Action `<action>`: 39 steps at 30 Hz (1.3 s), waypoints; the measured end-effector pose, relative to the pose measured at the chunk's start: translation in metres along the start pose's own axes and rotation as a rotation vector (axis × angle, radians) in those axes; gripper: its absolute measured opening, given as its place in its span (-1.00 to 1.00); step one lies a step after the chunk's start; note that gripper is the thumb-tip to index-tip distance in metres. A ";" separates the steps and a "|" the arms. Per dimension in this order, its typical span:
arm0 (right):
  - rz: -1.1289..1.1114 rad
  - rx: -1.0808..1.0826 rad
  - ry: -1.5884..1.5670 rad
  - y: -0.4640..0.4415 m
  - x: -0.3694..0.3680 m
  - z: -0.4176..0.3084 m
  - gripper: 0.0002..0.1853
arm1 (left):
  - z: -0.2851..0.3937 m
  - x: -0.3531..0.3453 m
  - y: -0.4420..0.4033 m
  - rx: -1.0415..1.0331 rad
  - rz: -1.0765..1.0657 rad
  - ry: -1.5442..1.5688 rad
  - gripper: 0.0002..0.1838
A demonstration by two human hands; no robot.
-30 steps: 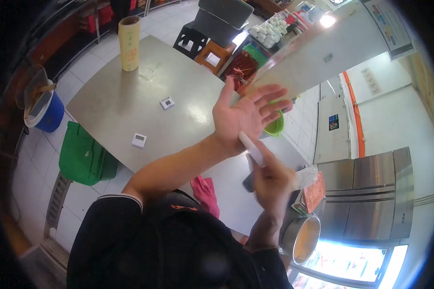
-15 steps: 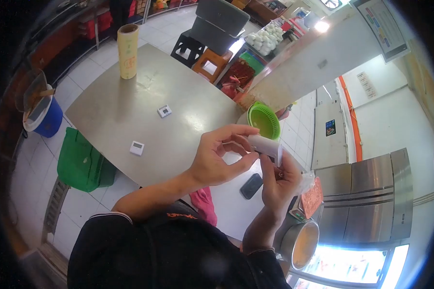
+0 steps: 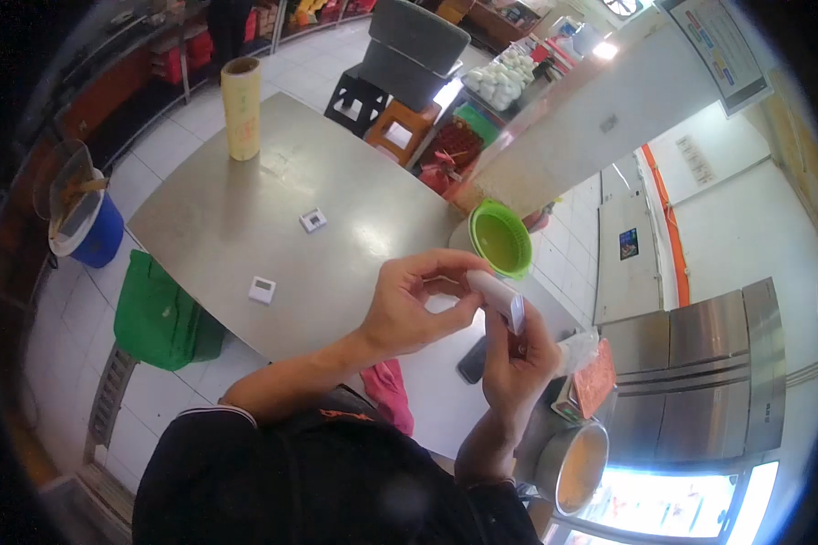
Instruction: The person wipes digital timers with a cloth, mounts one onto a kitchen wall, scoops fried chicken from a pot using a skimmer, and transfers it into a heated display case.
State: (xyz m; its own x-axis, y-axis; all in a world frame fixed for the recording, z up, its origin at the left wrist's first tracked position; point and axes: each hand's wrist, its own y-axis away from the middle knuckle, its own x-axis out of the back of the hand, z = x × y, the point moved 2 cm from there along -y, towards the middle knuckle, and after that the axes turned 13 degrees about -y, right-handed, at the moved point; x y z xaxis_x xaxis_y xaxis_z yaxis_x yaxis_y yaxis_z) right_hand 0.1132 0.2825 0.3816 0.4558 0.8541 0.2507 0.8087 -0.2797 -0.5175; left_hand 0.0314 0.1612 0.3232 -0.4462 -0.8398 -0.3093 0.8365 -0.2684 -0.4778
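Above the right part of the metal table (image 3: pixel 273 218), both hands hold a small, flat white device (image 3: pixel 497 292); its face is turned away from me. My left hand (image 3: pixel 409 304) pinches its near end between thumb and fingers. The fingers of my right hand (image 3: pixel 518 359) are closed around its other end. Two small white digital timers lie on the table: one timer (image 3: pixel 313 220) further back, the other timer (image 3: pixel 262 290) near the left edge. A dark phone-like slab (image 3: pixel 473 361) rests below my hands, partly hidden by the right one.
A tall cling film roll (image 3: pixel 242 113) stands at the table's far end. A green basket (image 3: pixel 500 238) is at the right, a pink cloth (image 3: pixel 389 395) against my front. A blue bucket (image 3: pixel 95 241) and green bin (image 3: pixel 159 318) stand left; a metal pot (image 3: pixel 573 468) sits lower right.
The white device has tilted in my fingers, its right end dropping, and its dark underside no longer shows. Both hands have shifted slightly, and the right hand covers more of the dark slab.
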 end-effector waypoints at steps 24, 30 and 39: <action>-0.279 -0.217 0.279 0.060 -0.039 0.202 -0.72 | -0.105 0.063 0.028 0.491 0.561 -0.033 -0.77; -0.289 -0.336 0.666 0.153 -0.018 0.348 -0.60 | -0.126 0.102 0.102 0.716 0.626 -0.161 -0.86; -0.192 -0.306 0.609 0.148 -0.004 0.354 -0.65 | -0.128 0.122 0.135 0.800 0.715 -0.232 -0.83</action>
State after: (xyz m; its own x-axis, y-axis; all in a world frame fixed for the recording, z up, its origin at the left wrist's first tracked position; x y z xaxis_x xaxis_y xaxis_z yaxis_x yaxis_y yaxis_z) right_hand 0.0989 0.3927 0.0146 0.3495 0.5285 0.7737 0.9230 -0.3361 -0.1874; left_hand 0.0491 0.0832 0.1161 0.2248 -0.9692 -0.1003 0.8802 0.1579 0.4475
